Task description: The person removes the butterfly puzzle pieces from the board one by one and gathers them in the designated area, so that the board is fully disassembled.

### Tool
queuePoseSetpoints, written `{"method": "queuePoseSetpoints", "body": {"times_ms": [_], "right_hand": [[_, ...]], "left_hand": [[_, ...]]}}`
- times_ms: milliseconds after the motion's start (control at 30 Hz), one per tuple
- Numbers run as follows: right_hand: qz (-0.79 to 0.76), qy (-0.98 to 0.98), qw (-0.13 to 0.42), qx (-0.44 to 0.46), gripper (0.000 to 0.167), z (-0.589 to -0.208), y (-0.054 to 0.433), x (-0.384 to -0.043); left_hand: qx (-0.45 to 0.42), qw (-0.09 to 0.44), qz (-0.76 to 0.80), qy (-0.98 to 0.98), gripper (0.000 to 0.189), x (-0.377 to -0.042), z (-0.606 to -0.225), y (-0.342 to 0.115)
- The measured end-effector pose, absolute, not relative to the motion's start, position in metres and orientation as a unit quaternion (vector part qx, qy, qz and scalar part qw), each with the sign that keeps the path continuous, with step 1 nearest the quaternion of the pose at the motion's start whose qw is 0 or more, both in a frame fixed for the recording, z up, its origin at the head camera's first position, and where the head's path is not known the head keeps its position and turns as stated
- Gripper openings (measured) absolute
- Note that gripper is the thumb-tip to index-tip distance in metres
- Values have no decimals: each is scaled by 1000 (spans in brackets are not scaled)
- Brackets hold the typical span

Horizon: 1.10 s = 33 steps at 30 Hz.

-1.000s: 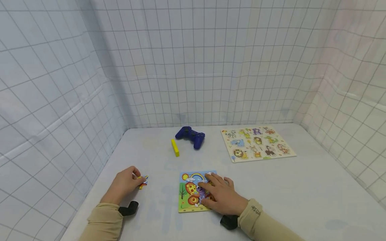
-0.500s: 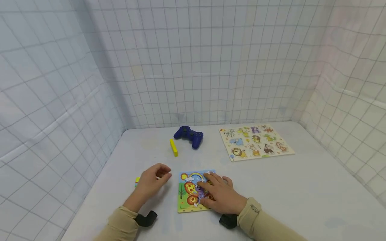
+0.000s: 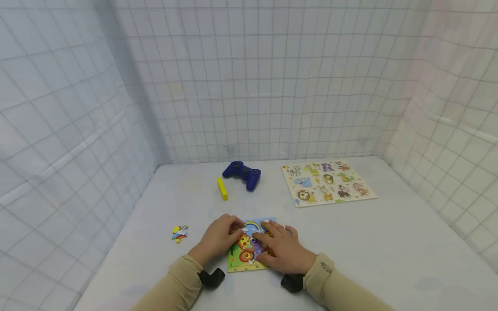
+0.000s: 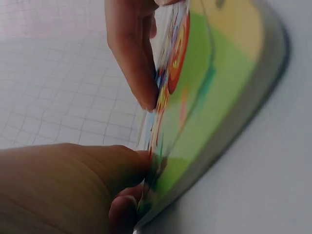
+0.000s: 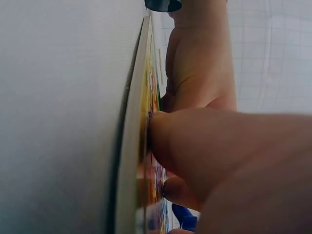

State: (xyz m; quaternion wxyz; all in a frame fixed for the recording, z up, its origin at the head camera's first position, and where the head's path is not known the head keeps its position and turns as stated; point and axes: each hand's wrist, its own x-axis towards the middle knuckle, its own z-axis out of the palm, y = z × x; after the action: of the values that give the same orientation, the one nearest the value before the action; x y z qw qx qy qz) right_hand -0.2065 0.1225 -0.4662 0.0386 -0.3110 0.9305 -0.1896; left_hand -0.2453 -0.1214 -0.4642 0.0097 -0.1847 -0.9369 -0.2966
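Observation:
A small jigsaw puzzle (image 3: 245, 264) with a butterfly, rainbow and tree lies flat on the table. My right hand (image 3: 285, 251) rests on its right half, fingers spread over the picture. At its upper left corner is my left hand (image 3: 218, 236), fingers bent and covering the sun there. Up close in the left wrist view, the left thumb and a finger (image 4: 124, 209) touch the board a little apart from each other. A loose puzzle piece (image 3: 180, 233) with yellow, blue and red print lies to the left, away from both hands.
Behind the hands lie a yellow block (image 3: 222, 189) and a dark blue game controller (image 3: 242, 172). An animal puzzle board (image 3: 330, 183) sits at the back right. Grid-patterned white cloth (image 3: 249, 86) encloses the table on the sides and back.
My left hand has let go of the loose piece and moved right to the upper left corner of the butterfly puzzle. My right hand has stayed on the puzzle.

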Motion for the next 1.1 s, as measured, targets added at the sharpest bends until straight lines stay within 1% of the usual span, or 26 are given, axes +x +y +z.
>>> {"method": "queuePoseSetpoints", "body": {"times_ms": [133, 233, 300, 433, 633, 1100], "right_hand": [[-214, 932, 28, -292, 71, -466, 123, -206], [-228, 936, 14, -267, 79, -466, 123, -206], [-224, 942, 8, -251, 81, -466, 124, -206], [-205, 949, 1, -238, 80, -465, 125, -206], [-181, 948, 4, -260, 79, -463, 127, -206], [-193, 942, 7, -275, 77, -461, 125, -203]], "left_hand": [[-171, 31, -287, -942, 11, -245, -467, -119], [-156, 30, -284, -945, 10, -245, -468, -118], [-148, 28, -285, -947, 10, -245, -469, -117], [-149, 30, -284, -947, 11, -246, -469, -116], [-152, 41, -281, -947, 11, -247, -469, -115], [-152, 58, -277, -947, 6, -242, -470, -115]]}}
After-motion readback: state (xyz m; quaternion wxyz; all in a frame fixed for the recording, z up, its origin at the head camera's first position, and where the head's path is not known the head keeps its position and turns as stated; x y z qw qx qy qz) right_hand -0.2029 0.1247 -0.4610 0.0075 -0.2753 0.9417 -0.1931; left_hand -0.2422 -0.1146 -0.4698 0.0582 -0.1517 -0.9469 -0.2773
